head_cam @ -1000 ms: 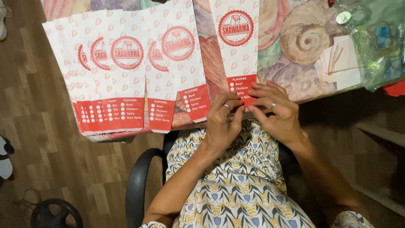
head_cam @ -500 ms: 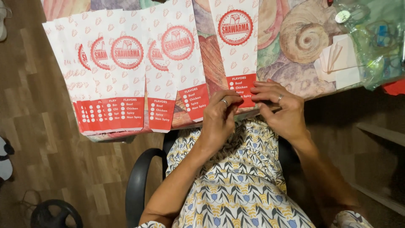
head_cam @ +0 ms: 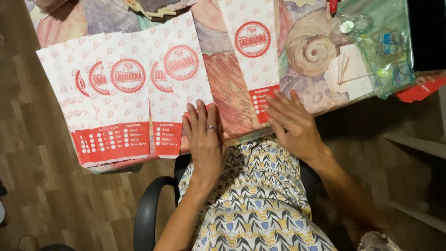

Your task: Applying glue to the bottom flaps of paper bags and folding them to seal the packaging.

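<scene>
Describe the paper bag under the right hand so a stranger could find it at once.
On the seashell-patterned tablecloth, find the fanned row of white-and-red paper bags. To their right one bag lies alone, its red end under the right hand. It alone overlaps no other bag.

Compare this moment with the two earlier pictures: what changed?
Both hands let go of the single paper bag and parted: left hand now lies flat beside the fanned bags, right hand flat on the single bag's red end. The bags stayed put.
</scene>
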